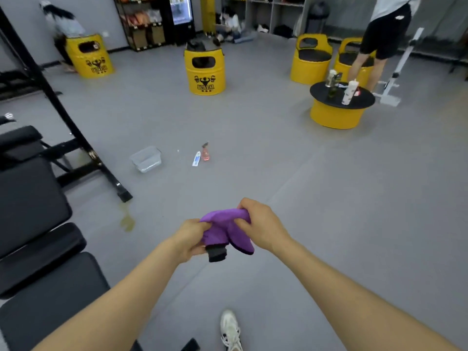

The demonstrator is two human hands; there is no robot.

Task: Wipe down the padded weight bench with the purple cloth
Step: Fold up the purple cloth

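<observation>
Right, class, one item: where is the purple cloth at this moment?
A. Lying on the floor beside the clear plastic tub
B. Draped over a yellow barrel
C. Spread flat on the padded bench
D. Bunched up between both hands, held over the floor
D: the purple cloth is bunched between the left hand and the right hand, over the grey floor and clear of the padded weight bench at the left.

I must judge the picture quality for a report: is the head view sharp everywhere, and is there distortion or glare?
Head view: the purple cloth, gripped by the left hand and right hand, is fairly sharp; the shelves at the top are soft and smeared; the wide lens bends the black frame and the bench at the left; lighting is even, shadows faint, no strong glare.
</observation>
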